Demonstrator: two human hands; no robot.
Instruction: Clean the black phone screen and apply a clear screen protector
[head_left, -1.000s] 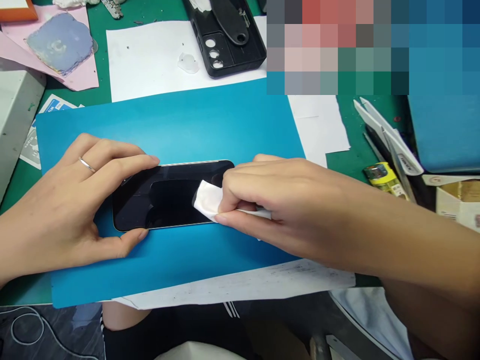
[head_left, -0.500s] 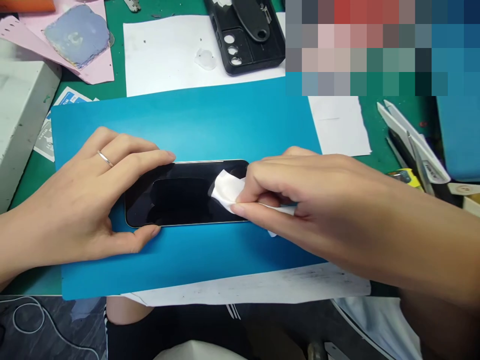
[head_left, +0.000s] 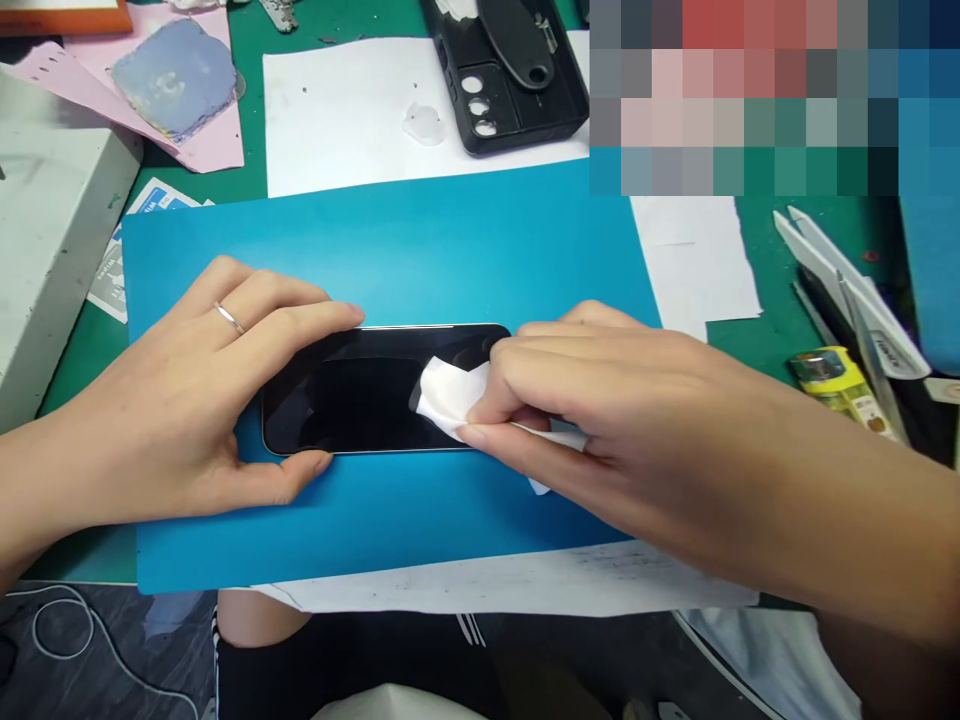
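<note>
**One View, Looking Down From the Wearer's Head**

From where I'm standing, there's a single camera, worn on the person's head, and it faces forward and down across the counter. It sits close and fairly high, near enough that the smartphone shows plainly just left of centre. The left hand and right hand come in from their own sides, the forearms cut by the edges. At the bottom, the look drops past the counter's near edge to the wearer's dark shorts and the floor. At the top it reaches a black phone case, cropped by the frame. A mosaic covers the upper right corner.
</note>
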